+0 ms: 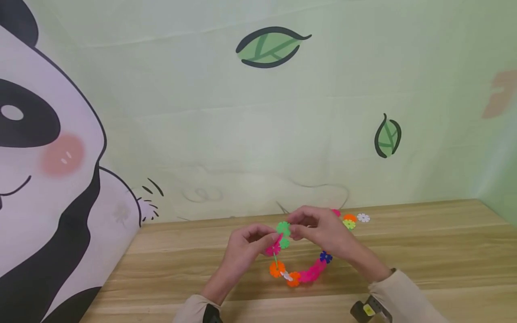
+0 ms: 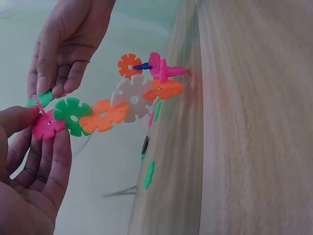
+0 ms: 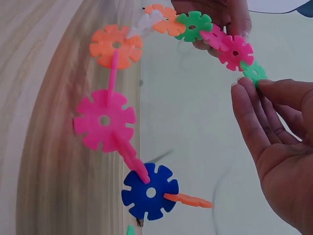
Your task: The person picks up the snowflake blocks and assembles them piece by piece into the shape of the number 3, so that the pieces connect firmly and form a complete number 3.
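A chain of notched, flower-shaped plastic discs hangs between the two hands. My left hand (image 1: 244, 249) pinches a pink disc (image 2: 44, 128) near one end of it. At that end my right hand (image 1: 325, 229) holds a green disc (image 3: 254, 73) between thumb and fingertips, its edge meeting the pink one. From the left hand the chain runs through another green disc (image 2: 68, 108), orange and white discs, then pink ones. A blue disc (image 3: 138, 187) with an orange disc (image 3: 188, 199) slotted into it forms the far end, hanging loose.
Loose discs lie toward the back of the wooden table (image 1: 424, 255), among them a yellow one (image 1: 349, 224) and a white one (image 1: 364, 218). Behind the table hangs a pale green backdrop (image 1: 194, 112) printed with a panda and leaves.
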{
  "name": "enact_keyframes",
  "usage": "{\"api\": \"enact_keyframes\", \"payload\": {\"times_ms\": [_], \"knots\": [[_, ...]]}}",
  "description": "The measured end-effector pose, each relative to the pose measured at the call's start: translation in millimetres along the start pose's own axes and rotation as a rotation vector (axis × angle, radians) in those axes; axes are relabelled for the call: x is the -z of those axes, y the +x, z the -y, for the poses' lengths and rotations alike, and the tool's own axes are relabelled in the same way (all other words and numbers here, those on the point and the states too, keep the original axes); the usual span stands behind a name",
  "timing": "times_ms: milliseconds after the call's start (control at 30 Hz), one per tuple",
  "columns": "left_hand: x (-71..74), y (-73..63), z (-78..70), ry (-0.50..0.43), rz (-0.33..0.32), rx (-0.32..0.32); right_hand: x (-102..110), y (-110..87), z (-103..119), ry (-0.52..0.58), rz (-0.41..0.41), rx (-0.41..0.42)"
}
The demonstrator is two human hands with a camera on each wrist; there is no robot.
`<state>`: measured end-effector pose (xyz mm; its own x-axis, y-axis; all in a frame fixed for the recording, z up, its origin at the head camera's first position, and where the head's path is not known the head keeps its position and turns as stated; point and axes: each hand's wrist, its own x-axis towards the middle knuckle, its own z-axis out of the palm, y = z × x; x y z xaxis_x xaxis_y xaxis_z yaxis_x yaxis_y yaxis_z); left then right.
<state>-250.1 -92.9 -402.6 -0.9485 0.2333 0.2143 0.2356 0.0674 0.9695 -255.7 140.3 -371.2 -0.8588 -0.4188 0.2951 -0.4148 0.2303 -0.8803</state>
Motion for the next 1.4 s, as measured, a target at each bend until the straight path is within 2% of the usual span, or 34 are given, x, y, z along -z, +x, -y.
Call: {"api": "enact_keyframes", "payload": {"times_ms": [200,600,1100,1200,1400], "knots": [[-1.1,-0.3,-0.5,0.006,-0.016,0.003,-3.1,0.0,1.2,0.018,-0.013,-0.003],[-2.3,-1.1,-1.6,-0.013,-0.06,-0.006,-6.4,-0.3,2.1,0.036,0.015,-0.005],[-0.8,-2.0,-1.4,0.024,-0.069,0.003,14.6,1.6,-2.5,-0.005,-0.019,0.016],[0.2,-2.2,-1.7,0.035,-0.07,0.006,21.9,1.8,-5.3,-0.032,-0.048,0.008],[1.1,-2.1,-0.9,0.03,-0.055,0.013,41.8,0.4,-19.0,-0.191,-0.133,-0.041]]}}
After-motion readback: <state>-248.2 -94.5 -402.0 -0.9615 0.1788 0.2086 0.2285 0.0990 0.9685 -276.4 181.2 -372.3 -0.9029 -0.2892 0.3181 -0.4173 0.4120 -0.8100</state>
